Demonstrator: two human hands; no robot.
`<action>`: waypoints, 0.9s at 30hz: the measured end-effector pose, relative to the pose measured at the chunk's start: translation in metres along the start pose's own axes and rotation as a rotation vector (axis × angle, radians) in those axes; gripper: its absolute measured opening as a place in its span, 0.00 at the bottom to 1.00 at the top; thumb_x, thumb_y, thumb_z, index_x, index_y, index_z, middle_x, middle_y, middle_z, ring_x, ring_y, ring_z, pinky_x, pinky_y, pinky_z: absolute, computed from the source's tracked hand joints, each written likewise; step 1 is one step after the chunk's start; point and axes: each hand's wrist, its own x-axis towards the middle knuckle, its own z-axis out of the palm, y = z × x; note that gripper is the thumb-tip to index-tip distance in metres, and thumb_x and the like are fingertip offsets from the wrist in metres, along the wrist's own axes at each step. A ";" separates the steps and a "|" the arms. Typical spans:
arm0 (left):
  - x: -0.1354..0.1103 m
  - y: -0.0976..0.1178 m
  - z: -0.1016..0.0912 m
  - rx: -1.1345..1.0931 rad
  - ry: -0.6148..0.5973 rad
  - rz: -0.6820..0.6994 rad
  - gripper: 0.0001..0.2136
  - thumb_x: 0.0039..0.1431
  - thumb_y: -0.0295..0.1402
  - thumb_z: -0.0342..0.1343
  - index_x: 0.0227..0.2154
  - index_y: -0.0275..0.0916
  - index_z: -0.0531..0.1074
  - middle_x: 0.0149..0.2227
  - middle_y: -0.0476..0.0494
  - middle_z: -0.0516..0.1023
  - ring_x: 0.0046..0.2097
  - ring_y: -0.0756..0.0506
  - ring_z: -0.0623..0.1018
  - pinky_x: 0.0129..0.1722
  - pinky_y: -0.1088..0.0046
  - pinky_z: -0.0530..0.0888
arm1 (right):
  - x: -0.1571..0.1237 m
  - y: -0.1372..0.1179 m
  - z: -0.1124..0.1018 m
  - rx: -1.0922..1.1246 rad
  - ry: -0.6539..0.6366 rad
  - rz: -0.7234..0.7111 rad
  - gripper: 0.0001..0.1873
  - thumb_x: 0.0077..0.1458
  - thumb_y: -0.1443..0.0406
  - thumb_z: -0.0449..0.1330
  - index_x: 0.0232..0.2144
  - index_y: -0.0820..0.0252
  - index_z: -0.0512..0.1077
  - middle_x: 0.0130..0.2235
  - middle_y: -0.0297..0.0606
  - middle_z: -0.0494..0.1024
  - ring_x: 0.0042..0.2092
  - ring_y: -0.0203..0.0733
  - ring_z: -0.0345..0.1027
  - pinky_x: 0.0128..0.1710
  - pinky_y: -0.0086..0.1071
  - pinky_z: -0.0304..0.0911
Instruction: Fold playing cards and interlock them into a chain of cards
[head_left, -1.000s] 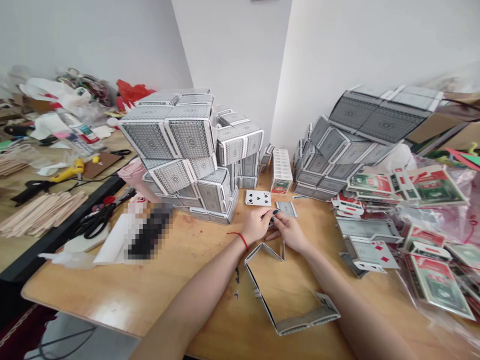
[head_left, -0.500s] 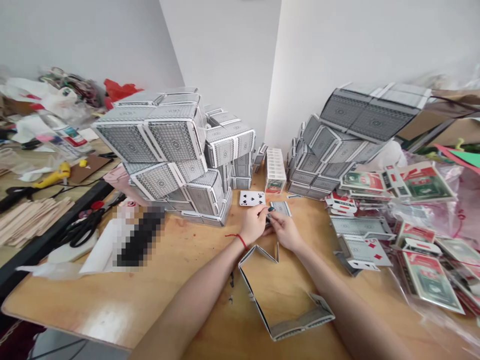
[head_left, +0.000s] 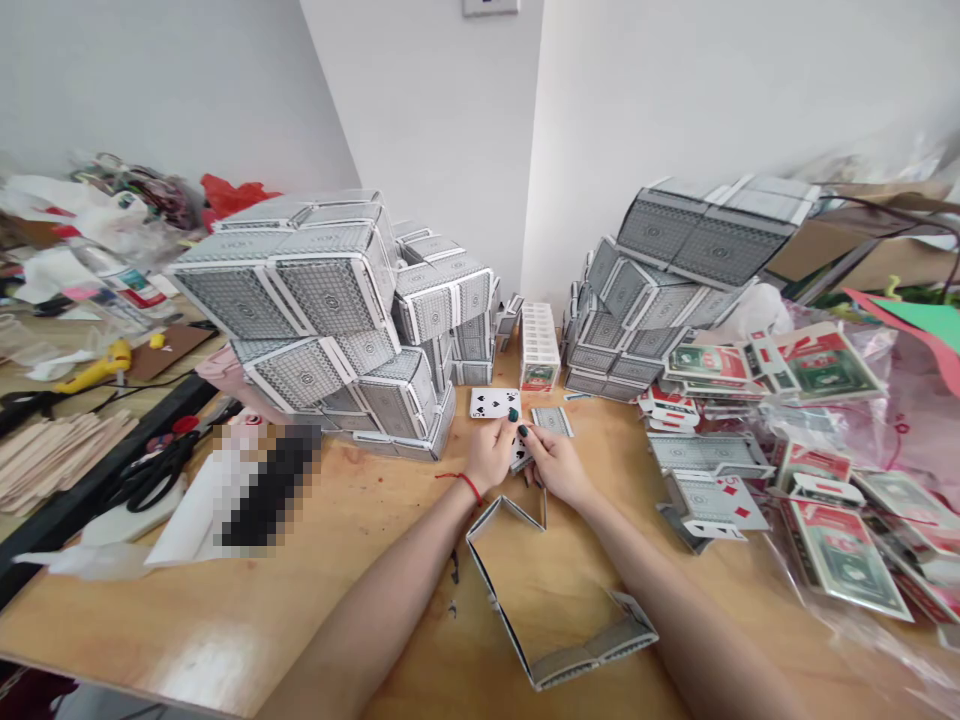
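Both hands meet at mid-table over a playing card (head_left: 519, 458), its spade face partly showing between the thumbs. My left hand (head_left: 489, 457), with a red string at the wrist, is closed on the card's left side. My right hand (head_left: 556, 466) pinches it from the right. Just beyond lie a face-up five of spades (head_left: 486, 403) and a face-down card (head_left: 553, 421). Nearer me, between the forearms, stands an open angular frame of joined folded cards (head_left: 581, 658). The fingers hide much of the held card.
Tall stacks of card-covered blocks rise at left (head_left: 330, 290) and right (head_left: 667, 240). Between them stands a row of small boxes (head_left: 540, 345). Card packs (head_left: 847, 560) crowd the right side. Scissors (head_left: 161, 470), wooden sticks (head_left: 60, 460) and a yellow glue gun (head_left: 97, 367) lie left.
The view has shifted slightly, so the scene sits a little further left and mostly lower. The thumbs have spread somewhat, and the held card's face shows between them.
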 end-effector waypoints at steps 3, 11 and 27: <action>-0.001 0.004 -0.002 -0.124 -0.043 -0.003 0.20 0.58 0.40 0.38 0.33 0.34 0.73 0.31 0.43 0.76 0.32 0.49 0.73 0.30 0.75 0.68 | 0.001 0.001 -0.001 0.016 0.037 -0.024 0.19 0.51 0.51 0.49 0.29 0.60 0.68 0.13 0.28 0.65 0.12 0.32 0.57 0.10 0.25 0.50; 0.005 -0.003 -0.006 -0.333 -0.052 -0.047 0.16 0.56 0.38 0.44 0.36 0.33 0.72 0.34 0.42 0.76 0.35 0.48 0.73 0.36 0.72 0.69 | 0.003 -0.001 -0.004 0.220 0.172 -0.018 0.18 0.51 0.53 0.49 0.36 0.60 0.64 0.15 0.30 0.66 0.14 0.34 0.58 0.12 0.27 0.55; -0.004 0.002 0.002 0.202 0.004 0.060 0.16 0.57 0.39 0.41 0.18 0.38 0.61 0.16 0.50 0.64 0.20 0.52 0.64 0.21 0.76 0.58 | -0.001 0.000 -0.002 -0.050 0.327 0.004 0.20 0.51 0.48 0.46 0.22 0.58 0.59 0.15 0.27 0.59 0.16 0.31 0.53 0.14 0.24 0.51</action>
